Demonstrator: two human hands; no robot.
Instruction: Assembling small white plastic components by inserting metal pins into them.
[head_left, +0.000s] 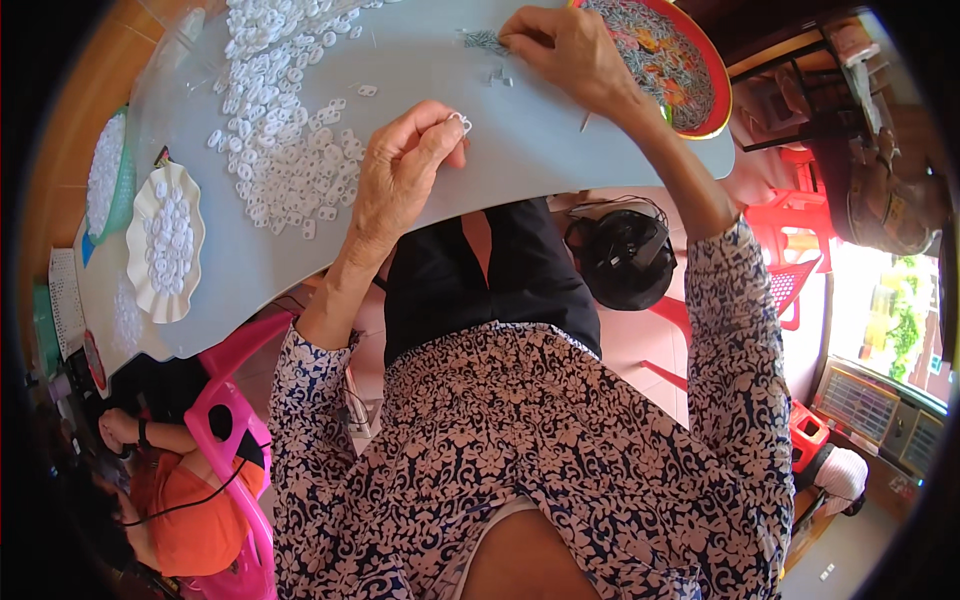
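Note:
My left hand [400, 165] is closed in a pinch above the table's near edge. A small white plastic piece with a looped end [461, 121] pokes out from its thumb and fingertip. Farther off and to the right, my right hand [578, 55] has its fingers pinched together over the tabletop. Its fingertips touch the edge of a little heap of thin grey metal pieces [481, 40]; whatever they hold is too small to make out. A few small grey bits [500, 77] lie just nearer than that heap.
White plastic pieces [300, 165] spread over the table's [430, 60] left side. A scalloped white dish [143, 250] holds more. A red-rimmed bowl [724, 95] of grey metal pieces stands right. A person in orange [205, 510] sits lower left, by a pink chair [225, 400].

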